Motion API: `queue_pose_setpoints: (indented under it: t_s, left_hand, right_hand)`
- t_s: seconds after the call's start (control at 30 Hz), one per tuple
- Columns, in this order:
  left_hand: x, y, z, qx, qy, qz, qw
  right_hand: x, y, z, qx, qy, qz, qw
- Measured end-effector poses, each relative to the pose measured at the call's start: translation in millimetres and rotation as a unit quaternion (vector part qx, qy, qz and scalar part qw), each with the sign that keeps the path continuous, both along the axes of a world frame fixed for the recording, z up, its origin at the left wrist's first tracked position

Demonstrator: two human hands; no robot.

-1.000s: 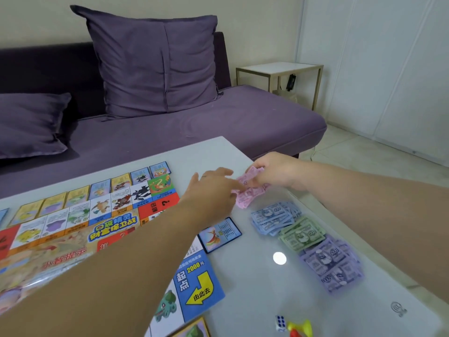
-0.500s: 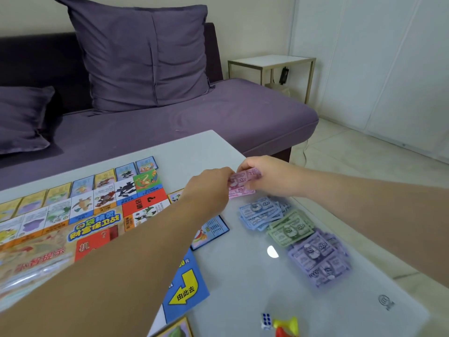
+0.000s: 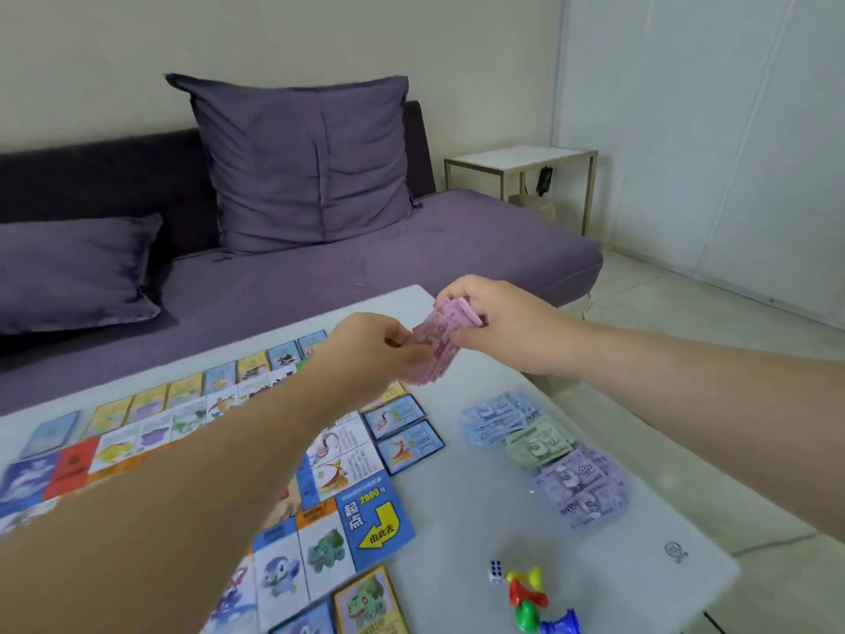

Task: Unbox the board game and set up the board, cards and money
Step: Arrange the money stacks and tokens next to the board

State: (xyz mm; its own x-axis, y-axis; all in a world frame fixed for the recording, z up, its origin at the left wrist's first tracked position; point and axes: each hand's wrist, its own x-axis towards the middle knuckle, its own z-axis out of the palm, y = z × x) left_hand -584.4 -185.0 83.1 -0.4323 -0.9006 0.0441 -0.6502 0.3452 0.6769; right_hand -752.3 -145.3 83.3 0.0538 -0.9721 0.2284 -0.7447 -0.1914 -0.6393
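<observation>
A stack of pink play money is held above the white table. My right hand grips its far end and my left hand pinches its near end. The colourful game board lies flat on the table's left, partly hidden under my left arm. Blue money, green money and purple money lie in three piles on the right. Two blue cards lie beside the board.
A white die and several coloured pawns sit near the table's front edge. A green-creature card lies at the front. A purple sofa with cushions stands behind the table, a small side table at far right.
Both hands have lifted the pink money off the table surface and hold it higher. The camera has tilted, showing more of the board, the cards and the pawns.
</observation>
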Motion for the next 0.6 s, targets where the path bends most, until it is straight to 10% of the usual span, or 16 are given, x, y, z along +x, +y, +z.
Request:
queue_pose_setpoints:
  t_s: [0.17, 0.6]
  left_hand:
    - [42.2, 58.4, 38.7, 0.201, 0.176, 0.029, 0.963]
    - [138.7, 203.0, 65.3, 0.301, 0.212, 0.017, 0.93]
  right_hand:
    - [47.1, 58.0, 39.4, 0.046, 0.003, 0.056, 0.997]
    - [166.5, 176.8, 32.8, -0.048, -0.037, 0.143, 0.988]
